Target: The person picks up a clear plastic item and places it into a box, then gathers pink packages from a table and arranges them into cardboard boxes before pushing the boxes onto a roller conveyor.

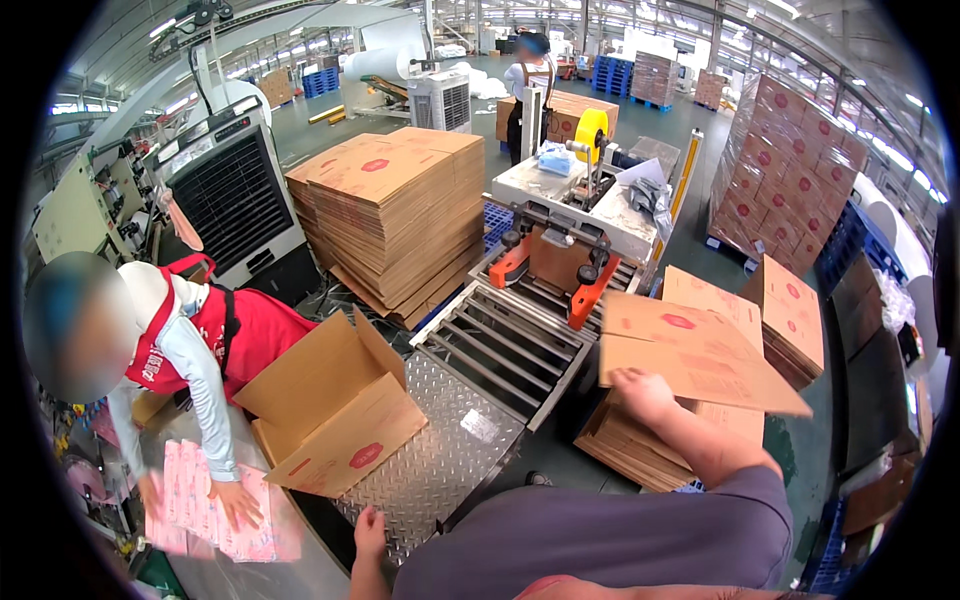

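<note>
A worker's right hand (642, 392) gripped the near left edge of a flattened carton (690, 355), fingers curled over the cardboard with the thumb side hidden, lifting it tilted above a stack of flat cartons (640, 450) at the near right of a packing line. The carton, bearing a red oval mark, hung just right of the roller conveyor (505, 345) and above the stack, its far edge near a second pile (790, 315) further right. The left hand (369, 530) rested at the near edge of a steel plate table (450, 450), fingers held loosely together and pointing away; it held nothing, and an open carton (330, 405) lay on its side just beyond it to the left. At the far end of the rollers stood a taping machine (570, 215) with orange guides and a yellow tape roll (590, 132) on top. To the left, a co-worker in a red apron (250, 335) leaned over a bench, one hand (235, 500) spread flat on pink printed sheets (215, 505). Behind, a tall pallet of flat cartons (400, 215) rose at centre, a grey fan unit (235, 195) stood at far left, and stacked sealed boxes (785, 170) filled the far right. Another person (528, 80) stood far back.
</note>
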Motion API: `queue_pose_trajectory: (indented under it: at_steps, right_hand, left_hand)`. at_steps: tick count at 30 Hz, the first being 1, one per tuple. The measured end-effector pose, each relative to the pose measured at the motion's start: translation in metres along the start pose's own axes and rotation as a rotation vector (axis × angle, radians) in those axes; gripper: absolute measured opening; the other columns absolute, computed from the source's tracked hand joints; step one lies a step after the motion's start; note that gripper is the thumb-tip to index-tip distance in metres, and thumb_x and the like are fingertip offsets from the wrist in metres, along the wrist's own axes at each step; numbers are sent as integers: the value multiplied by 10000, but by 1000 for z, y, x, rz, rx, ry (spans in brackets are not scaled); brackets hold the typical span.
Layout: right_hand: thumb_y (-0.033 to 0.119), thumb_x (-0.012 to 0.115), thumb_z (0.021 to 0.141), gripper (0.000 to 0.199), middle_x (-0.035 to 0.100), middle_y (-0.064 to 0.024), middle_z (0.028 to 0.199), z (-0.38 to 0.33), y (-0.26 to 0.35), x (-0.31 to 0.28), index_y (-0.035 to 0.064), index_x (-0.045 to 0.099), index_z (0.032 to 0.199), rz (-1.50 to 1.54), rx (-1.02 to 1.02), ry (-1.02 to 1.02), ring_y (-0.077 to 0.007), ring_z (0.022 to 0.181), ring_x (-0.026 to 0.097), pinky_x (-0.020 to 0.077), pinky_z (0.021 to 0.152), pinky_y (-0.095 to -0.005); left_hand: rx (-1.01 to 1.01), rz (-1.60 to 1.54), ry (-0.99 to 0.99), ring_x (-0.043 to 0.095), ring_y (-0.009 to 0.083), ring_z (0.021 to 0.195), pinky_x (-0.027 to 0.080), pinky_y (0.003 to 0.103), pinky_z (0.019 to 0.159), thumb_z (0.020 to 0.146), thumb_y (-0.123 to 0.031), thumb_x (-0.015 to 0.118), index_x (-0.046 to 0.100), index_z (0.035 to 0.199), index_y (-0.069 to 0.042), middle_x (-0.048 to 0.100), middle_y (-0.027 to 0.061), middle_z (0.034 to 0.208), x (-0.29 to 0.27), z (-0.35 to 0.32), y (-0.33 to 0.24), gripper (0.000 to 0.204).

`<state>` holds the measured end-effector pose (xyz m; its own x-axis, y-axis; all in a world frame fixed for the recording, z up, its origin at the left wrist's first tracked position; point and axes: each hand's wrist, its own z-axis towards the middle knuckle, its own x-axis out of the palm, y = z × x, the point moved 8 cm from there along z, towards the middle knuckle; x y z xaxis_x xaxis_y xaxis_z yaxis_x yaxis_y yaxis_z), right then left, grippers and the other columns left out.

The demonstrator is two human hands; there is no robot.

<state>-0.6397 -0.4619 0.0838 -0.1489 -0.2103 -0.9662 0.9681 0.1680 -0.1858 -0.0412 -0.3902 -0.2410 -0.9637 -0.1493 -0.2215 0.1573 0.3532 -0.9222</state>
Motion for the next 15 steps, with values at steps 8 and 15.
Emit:
queue_pose_trajectory:
  at_steps: [8,15]
  right_hand:
    - [239,699,867,189,673,-45,751,69,122,-265,85,658,970,477,-788,-202,-252,679,666,532,597,-365]
    - [152,817,780,277,692,-26,872,170,30,-119,48,681,998,1157,-349,67,-98,783,612,521,724,-293]
  left_hand:
    - [486,934,-119,56,448,1478,98,515,1196,610,-440,867,130,1518,50,112,266,1589,22,-95,-203,1268]
    - [949,965,-572,610,301,824,445,514,972,690,-328,814,585,870,-78,607,83,816,-66,-180,-287,384]
